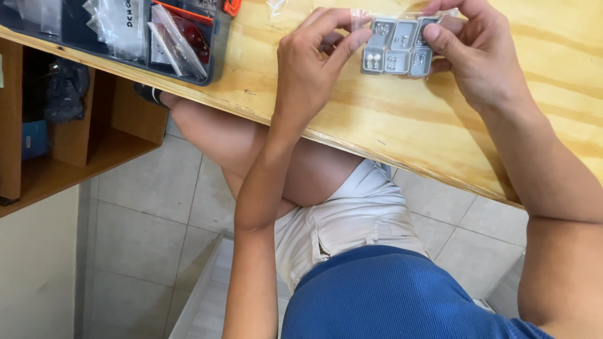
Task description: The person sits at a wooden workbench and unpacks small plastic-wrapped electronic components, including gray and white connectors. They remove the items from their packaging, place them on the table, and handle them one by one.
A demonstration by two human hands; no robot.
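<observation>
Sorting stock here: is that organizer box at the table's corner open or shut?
Open. The organizer box shows no lid over its compartments, and small plastic bags stand uncovered inside them.

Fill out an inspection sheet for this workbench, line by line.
Surface: pale wooden tabletop, bare grain along the near edge.
Job's things: small grey compartment tray with tiny parts, wrapped in a clear bag, held above the tabletop.
Clutter: dark organiser box at the top left, filled with clear plastic bags and a red item.
Grips: left hand pinches the tray's left edge; right hand holds its right side, thumb on top.
Cables: nothing seen.
Surroundings: wooden shelf unit at the left holding dark items; pale tiled floor; the person is seated, knees under the table.
</observation>
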